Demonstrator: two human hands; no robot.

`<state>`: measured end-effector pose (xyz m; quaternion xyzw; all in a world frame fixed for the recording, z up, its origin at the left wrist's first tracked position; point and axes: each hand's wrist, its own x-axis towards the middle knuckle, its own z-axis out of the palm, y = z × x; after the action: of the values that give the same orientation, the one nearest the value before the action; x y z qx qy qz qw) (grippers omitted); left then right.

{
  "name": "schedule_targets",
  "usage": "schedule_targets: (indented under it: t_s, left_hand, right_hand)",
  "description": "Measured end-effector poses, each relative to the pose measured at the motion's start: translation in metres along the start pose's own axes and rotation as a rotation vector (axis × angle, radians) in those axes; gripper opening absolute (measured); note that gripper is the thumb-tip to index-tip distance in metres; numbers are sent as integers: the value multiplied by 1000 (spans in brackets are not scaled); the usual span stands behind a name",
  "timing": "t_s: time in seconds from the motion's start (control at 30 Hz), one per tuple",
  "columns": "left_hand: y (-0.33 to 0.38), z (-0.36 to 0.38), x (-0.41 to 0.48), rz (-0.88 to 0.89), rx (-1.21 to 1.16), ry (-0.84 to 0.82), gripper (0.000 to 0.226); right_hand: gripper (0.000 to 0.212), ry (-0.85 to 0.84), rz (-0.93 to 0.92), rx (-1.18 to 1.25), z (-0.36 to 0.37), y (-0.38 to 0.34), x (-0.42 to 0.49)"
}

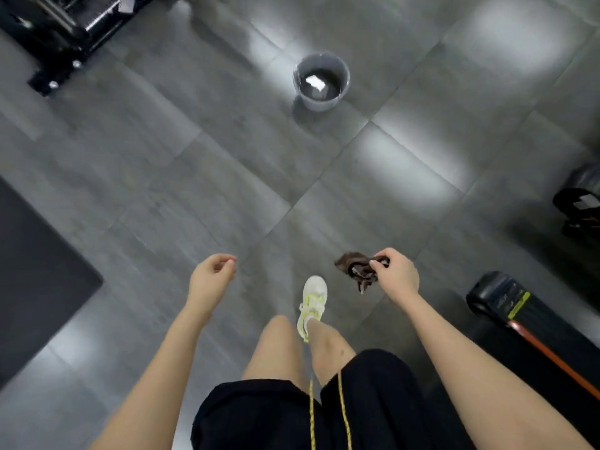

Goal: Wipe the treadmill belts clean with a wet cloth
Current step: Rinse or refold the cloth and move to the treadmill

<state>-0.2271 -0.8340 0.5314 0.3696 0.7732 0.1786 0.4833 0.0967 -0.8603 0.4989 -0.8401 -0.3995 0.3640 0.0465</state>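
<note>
Black shorts (pixel 259 417), right hand (pixel 397 274) pinching crumpled brown cloth (pixel 352 266), round bucket (pixel 316 104)

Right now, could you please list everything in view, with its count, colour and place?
bucket: one, grey, on the floor ahead, dark water inside
cloth: one, brown, held right of centre
treadmill: one end, black with yellow label, lower right
mat: one, black, left edge
machine frame: one, black, top left
floor: grey tiles throughout
shoe: one, white with yellow laces, centre
shorts: black, bottom
left hand: loosely curled, holding nothing
right hand: fingers pinch the cloth
</note>
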Motion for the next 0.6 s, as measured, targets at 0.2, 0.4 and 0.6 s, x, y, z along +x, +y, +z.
schedule_targets:
  t_s: [0.2, 0.4, 0.6]
  left_hand:
    - [137, 17, 108, 38, 16, 27, 14]
    - [257, 36, 235, -7, 22, 18, 15]
    - [359, 86, 358, -21, 47, 14, 15]
  right_hand:
    - [10, -6, -195, -82, -83, -116, 136]
    - [6, 75, -227, 11, -154, -209, 281]
    - [8, 39, -242, 6, -183, -283, 426]
